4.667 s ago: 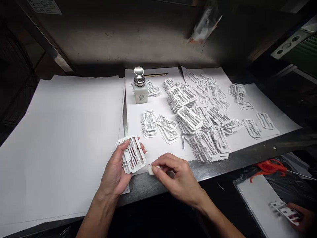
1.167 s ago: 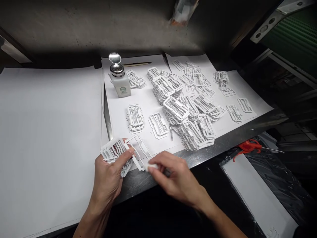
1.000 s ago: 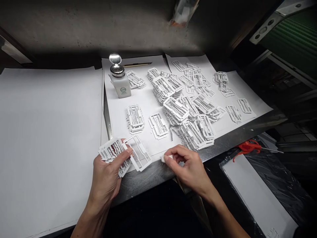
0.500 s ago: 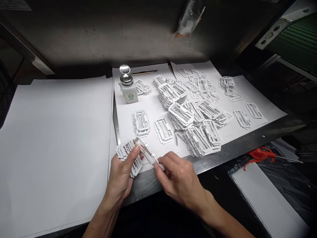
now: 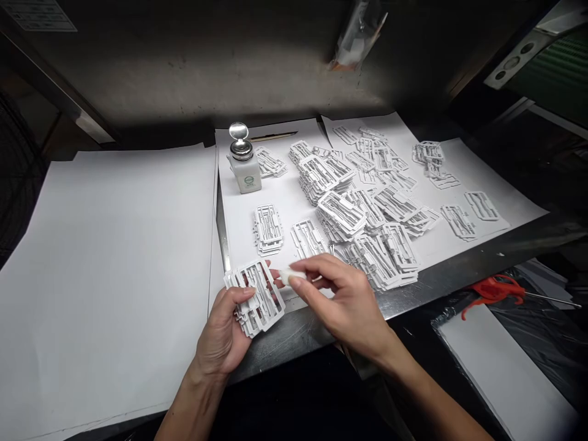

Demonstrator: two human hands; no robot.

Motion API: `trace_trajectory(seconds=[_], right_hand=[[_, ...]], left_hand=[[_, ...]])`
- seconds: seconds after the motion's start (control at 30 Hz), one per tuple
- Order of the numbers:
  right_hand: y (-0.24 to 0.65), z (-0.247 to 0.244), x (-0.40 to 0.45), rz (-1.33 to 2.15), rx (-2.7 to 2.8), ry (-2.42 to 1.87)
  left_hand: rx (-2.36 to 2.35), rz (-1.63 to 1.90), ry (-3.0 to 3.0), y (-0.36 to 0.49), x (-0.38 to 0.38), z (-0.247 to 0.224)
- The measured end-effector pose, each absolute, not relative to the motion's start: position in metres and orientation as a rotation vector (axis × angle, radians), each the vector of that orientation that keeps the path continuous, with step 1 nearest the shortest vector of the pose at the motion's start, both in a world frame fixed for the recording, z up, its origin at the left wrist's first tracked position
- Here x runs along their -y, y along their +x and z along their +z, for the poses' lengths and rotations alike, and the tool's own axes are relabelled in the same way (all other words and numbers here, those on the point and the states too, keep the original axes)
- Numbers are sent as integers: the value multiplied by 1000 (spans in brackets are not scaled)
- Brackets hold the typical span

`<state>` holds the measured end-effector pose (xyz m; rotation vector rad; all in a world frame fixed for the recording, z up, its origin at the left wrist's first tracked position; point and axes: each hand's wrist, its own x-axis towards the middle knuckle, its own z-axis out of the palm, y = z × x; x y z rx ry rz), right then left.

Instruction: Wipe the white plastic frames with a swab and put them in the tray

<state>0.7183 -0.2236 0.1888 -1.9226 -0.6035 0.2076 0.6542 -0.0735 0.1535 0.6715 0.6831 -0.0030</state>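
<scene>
My left hand grips a small stack of white plastic part frames near the table's front edge, its thumb pressed on the top one. Thin bars and slots run across each frame. Just to the right, my right hand pinches a small white wad between thumb and fingers; its exact material cannot be made out. Beyond the hands lie a short stack of frames and another small pile, partly covered by my right hand.
A white pump dispenser bottle stands with its metal lid up. Tall stacks of frames fill the middle, with looser ones behind. White paper covers the left side. A red air blow gun lies at the right below the table edge.
The tilted frame between my hands now lies flat on the stack in my left hand. My right hand has moved up off its end, and a white wad shows in its fingers.
</scene>
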Motion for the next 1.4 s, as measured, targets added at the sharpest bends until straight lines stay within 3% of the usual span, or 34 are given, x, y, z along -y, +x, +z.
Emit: trace_trajectory(seconds=[0.2,0.37,0.7,0.93,1.1,1.3,1.4], right_hand=[[734,183,191,184,792,-1860],[740,179,203,113,633,-1980],[697,172,236,444,661,-1926],[701,171,225,206,640,-1868],[696,171,227,330,633,-1905],[695,171,222,156,652,-1871],[693,167,221,236,721,-1920]], left_hand=[[-701,1,734,652,79,155],[-693,-45,659,653,70,155],[-725,100,660,661,62,160],[-729,99,637,662,65,162],[-766,146,600,662,63,162],[-707,185,612,661,65,162],[-712,196,597,661,65,163]])
